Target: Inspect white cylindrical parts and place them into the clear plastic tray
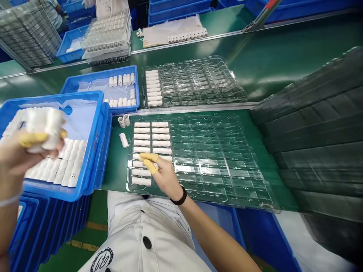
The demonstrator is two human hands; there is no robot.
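My left hand (pixel 36 147), blurred by motion and with yellow finger cots, grips a few short white tubes (pixel 52 126) above the blue crate (pixel 98 151). More white tubes lie in rows inside that crate. Over the clear plastic tray (pixel 210 158), my right hand (pixel 161 172) has its yellow-capped thumb and forefinger close together. A bit of white tube (pixel 155 165) shows between them, mostly hidden by the hand. White tubes fill slots in the two left columns of this tray. Left of it, two tubes (pixel 123 121) stand upright and one tube (pixel 124 140) lies down.
Behind is a second clear tray (pixel 195 81) with one column of tubes. A blue bin (pixel 99 77) beside it holds several tubes. Stacked trays (pixel 320 128) lean at right; another tray stack (pixel 107 37) stands at the back. A person (pixel 52 13) is at far left.
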